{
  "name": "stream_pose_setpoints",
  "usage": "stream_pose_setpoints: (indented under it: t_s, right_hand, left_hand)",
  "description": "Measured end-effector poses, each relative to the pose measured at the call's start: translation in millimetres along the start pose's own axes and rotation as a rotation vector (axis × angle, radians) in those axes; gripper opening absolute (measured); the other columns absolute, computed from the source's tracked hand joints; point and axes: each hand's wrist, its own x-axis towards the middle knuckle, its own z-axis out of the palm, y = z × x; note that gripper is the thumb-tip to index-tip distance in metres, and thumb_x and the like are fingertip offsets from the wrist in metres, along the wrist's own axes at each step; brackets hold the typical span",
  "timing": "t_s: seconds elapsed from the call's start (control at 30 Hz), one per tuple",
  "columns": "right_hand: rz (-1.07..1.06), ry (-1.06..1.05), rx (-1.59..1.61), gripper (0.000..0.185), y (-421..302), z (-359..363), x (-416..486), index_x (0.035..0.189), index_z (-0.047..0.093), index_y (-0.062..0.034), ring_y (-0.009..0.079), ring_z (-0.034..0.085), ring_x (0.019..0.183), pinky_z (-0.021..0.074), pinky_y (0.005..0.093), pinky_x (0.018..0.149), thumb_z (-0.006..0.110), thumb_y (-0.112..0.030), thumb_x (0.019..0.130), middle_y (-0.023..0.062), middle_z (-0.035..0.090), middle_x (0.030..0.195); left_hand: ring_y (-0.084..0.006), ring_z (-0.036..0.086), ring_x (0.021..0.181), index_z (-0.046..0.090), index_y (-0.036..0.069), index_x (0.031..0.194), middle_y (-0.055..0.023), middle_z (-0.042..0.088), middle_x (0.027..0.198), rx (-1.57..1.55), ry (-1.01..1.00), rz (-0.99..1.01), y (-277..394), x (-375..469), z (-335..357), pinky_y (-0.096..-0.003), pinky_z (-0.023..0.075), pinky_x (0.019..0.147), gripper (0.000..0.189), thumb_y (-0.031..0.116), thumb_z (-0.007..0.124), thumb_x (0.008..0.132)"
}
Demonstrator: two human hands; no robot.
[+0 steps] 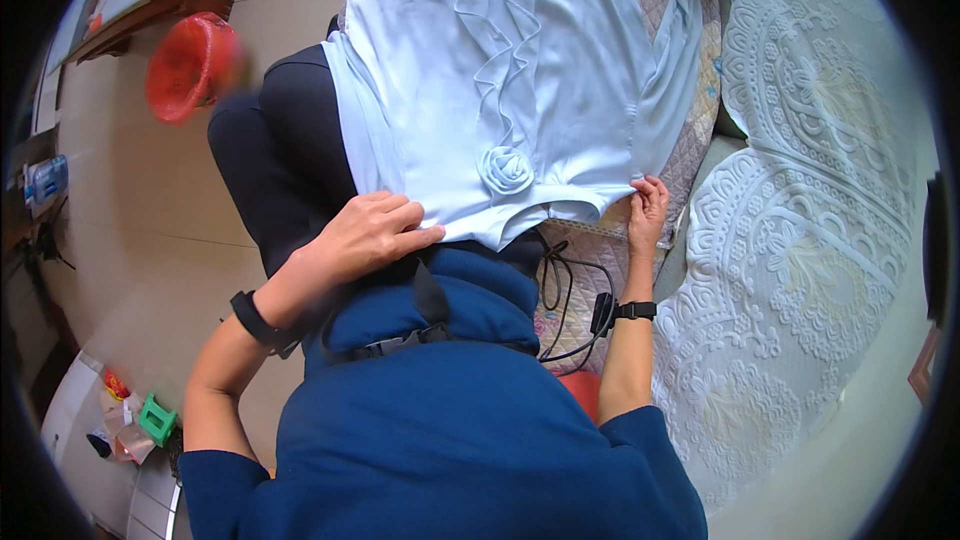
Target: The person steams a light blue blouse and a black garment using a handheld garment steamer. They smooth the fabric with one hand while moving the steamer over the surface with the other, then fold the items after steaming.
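A pale blue blouse (pixel 435 105) lies spread over my lap and the quilted seat cover, its neckline towards me. Two wavy ruffles run down its front, and a fabric rosette (pixel 506 170) sits near the collar. At the left shoulder my left hand (pixel 375 234) pinches the cloth. My right hand (pixel 649 211) grips the other shoulder between thumb and fingers. One sleeve (pixel 679 37) stretches away along the right side; the other hangs partly hidden over my thigh.
Beside me on the right is a sofa back under white lace covers (pixel 787 255). A quilted cover (pixel 577 262) lies beneath, with a black cable (pixel 570 292) near my right wrist. A red basket (pixel 189 67) stands on the tiled floor, near a wooden table (pixel 142 7).
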Motion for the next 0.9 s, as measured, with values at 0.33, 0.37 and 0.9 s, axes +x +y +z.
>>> stream_pose_setpoints:
  t_s: [0.33, 0.37, 0.9]
  right_hand:
    - [-0.007, 0.05, -0.127, 0.025, -36.0, -6.2, -15.6, 0.105, 0.069, -0.0072, 0.0229, 0.048, 0.128, 0.0451, 0.0332, 0.105, 0.058, 0.008, 0.088, 0.0091, 0.045, 0.138]
    - [-0.019, 0.041, -0.157, 0.025, -37.5, -6.7, -15.7, 0.104, 0.069, -0.0076, 0.0233, 0.047, 0.128, 0.0448, 0.0334, 0.105, 0.058, 0.008, 0.087, 0.0091, 0.045, 0.138]
    - [0.045, -0.037, -0.027, 0.015, -12.3, -11.3, -12.8, 0.106, 0.068, -0.0068, 0.0208, 0.05, 0.125, 0.0413, 0.031, 0.103, 0.061, -0.001, 0.093, 0.0088, 0.045, 0.139]
  left_hand:
    - [-0.0182, 0.056, 0.075, 0.066, 0.016, 0.12, -0.003, 0.051, 0.084, -0.05, -0.037, -0.014, -8.9, -7.0, -8.0, -0.0315, 0.0467, 0.065, 0.033, 0.01, 0.063, 0.087]
    - [-0.0184, 0.056, 0.075, 0.066, 0.015, 0.12, -0.0031, 0.051, 0.084, -0.055, -0.04, -0.012, -9.2, -7.7, -7.4, -0.0316, 0.0467, 0.066, 0.033, 0.01, 0.063, 0.088]
    - [-0.0202, 0.056, 0.074, 0.068, 0.018, 0.119, -0.0048, 0.052, 0.082, -0.03, -0.007, -0.047, -3.2, -8.7, -7.2, -0.0334, 0.0478, 0.064, 0.031, 0.01, 0.062, 0.09]
